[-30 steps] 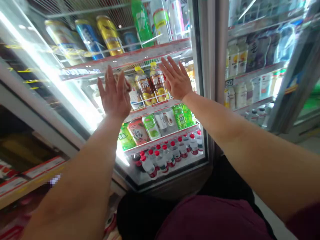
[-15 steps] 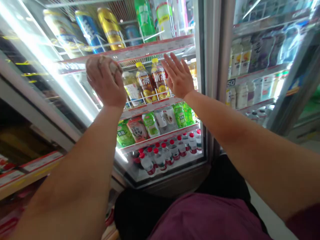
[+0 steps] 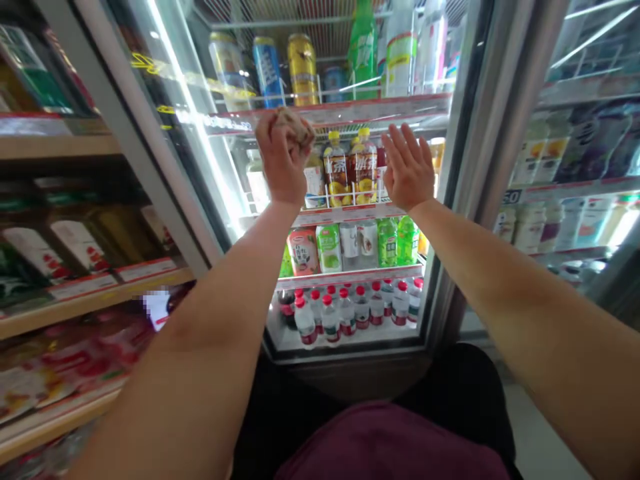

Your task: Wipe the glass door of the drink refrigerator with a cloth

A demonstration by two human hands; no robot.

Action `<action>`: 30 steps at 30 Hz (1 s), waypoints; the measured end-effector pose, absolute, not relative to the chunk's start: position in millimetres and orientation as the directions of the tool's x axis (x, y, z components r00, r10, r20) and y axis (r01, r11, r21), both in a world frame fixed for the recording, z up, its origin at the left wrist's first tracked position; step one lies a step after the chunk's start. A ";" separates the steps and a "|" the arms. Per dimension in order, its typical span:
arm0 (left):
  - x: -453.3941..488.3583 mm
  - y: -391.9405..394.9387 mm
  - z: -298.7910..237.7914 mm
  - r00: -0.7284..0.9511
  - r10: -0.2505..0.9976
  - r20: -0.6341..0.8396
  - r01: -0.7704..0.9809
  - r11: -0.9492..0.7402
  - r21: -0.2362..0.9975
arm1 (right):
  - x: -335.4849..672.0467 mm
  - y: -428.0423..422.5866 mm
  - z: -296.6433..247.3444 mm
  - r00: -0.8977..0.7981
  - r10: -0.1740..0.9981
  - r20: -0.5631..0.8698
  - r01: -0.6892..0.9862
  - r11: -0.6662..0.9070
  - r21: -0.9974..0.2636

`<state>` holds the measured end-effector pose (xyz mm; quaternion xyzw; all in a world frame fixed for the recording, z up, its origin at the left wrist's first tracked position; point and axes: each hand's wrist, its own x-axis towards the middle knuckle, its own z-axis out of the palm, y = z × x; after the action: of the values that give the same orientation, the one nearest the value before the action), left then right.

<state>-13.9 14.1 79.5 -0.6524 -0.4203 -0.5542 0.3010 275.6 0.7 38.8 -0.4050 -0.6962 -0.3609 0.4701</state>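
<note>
Nearest are the person's purple shirt (image 3: pixel 390 443) and black trousers (image 3: pixel 483 400), with both bare forearms stretched forward and up from them.

The left hand (image 3: pixel 283 160) is raised, its fingers curled around a crumpled cloth (image 3: pixel 295 127). The cloth is bunched up at the fingertips, in front of the glass door (image 3: pixel 350 358) and just below the edge of the top shelf; whether it presses on the glass, I cannot tell. The right hand (image 3: pixel 410 170) holds nothing: its fingers are straight and a little apart, and the palm seems to lie flat against the glass, well apart from the cloth.

I judge the work to be under way, not finished, since the cloth is in the grip and up at the door. How much of the glass is done does not show: no wet mark or dull patch can be made out, so what is left cannot be told either.

Beyond the glass, bottles of tea (image 3: pixel 364 167) stand between the hands, with cans (image 3: pixel 303 70) and a green bottle (image 3: pixel 363 57) above, and red-capped water bottles (image 3: pixel 347 310) at the bottom.
</note>
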 end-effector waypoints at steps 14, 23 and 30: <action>-14.7 29.8 89.9 0.159 0.245 0.956 0.866 -0.500 -0.016 | 277.2 7.0 37.6 -0.224 0.222 0.949 0.906 0.406 0.119; -31.5 10.1 73.4 0.330 0.262 0.907 0.831 -0.536 -0.147 | 275.4 7.4 35.9 -0.223 0.196 0.955 0.915 0.380 0.136; -39.3 27.6 79.2 0.216 0.244 0.945 0.896 -0.434 -0.093 | 276.1 5.7 36.1 -0.229 0.211 0.950 0.910 0.392 0.133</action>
<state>-39.3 27.6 79.2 -0.7004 -0.4071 -0.4756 0.3428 276.1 5.7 36.1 -0.4064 -0.6896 -0.3728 0.4694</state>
